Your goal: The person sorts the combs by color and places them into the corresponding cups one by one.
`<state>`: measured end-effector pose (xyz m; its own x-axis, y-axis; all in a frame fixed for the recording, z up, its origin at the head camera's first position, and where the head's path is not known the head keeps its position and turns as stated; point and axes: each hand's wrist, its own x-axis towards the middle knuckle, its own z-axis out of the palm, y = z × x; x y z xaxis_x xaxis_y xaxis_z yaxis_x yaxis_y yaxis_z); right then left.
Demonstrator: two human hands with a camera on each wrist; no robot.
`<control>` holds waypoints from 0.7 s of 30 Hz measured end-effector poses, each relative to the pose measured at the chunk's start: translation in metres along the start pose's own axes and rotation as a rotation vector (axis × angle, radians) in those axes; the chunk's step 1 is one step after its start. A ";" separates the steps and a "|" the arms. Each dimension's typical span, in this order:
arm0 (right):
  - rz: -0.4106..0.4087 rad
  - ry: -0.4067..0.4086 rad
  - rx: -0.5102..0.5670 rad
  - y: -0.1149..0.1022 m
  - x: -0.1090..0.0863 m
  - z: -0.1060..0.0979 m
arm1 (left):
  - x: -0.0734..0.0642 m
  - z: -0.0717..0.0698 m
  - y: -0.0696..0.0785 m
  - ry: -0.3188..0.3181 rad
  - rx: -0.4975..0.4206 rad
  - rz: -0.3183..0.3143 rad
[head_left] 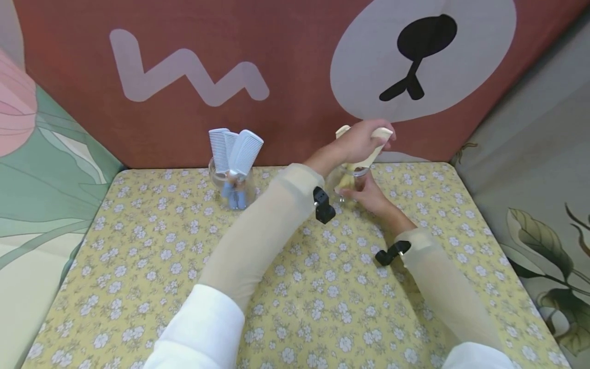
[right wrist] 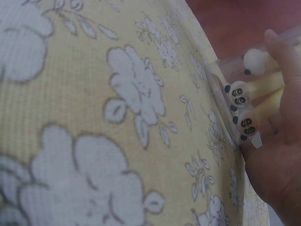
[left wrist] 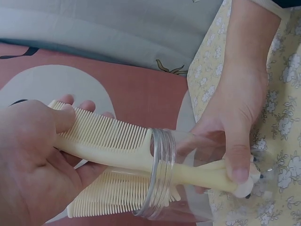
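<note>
At the back right, my left hand grips a cream comb by its toothed end, thumb on one side and fingers behind. The comb's handle reaches down into a clear jar with a threaded rim. Beside it, more cream combs stand in the same jar, teeth outside the mouth. My right hand holds the jar low down, thumb along its wall. Through the clear wall, the right wrist view shows white panda-shaped handle ends near the jar's bottom.
To the left stands another clear jar with several pale blue combs, teeth up. A yellow floral cloth covers the table. Behind its back edge rises a red-brown fabric wall; patterned grey fabric hangs on the right.
</note>
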<state>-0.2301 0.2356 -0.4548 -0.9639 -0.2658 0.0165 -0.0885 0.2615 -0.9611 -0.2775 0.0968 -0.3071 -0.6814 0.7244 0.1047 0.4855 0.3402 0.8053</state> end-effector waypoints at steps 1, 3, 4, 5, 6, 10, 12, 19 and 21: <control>0.007 0.002 0.003 0.001 0.000 0.000 | 0.000 0.000 0.000 0.006 0.000 0.001; 0.020 0.005 0.005 0.001 0.000 0.000 | 0.001 -0.001 -0.001 0.012 0.001 0.004; 0.021 0.006 0.006 0.001 0.001 -0.001 | 0.001 -0.002 0.000 0.010 0.003 0.006; 0.028 0.009 0.001 0.000 0.001 -0.001 | 0.001 -0.002 0.000 0.008 0.006 0.009; 0.026 0.010 -0.001 0.001 0.001 -0.001 | 0.001 -0.003 0.000 0.008 0.017 0.017; 0.003 0.011 0.017 0.010 0.006 -0.003 | 0.001 -0.004 0.000 0.012 0.089 0.025; -0.015 0.007 0.036 0.019 0.009 -0.005 | 0.001 -0.004 -0.001 0.007 0.135 0.006; -0.055 -0.009 0.034 0.034 0.012 -0.005 | -0.001 0.001 -0.004 -0.072 0.230 -0.096; -0.058 -0.008 0.033 0.034 0.012 -0.005 | -0.001 0.002 -0.004 -0.078 0.261 -0.107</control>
<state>-0.2463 0.2455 -0.4859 -0.9553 -0.2870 0.0706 -0.1360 0.2148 -0.9671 -0.2776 0.0960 -0.3115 -0.6967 0.7169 -0.0261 0.5447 0.5522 0.6312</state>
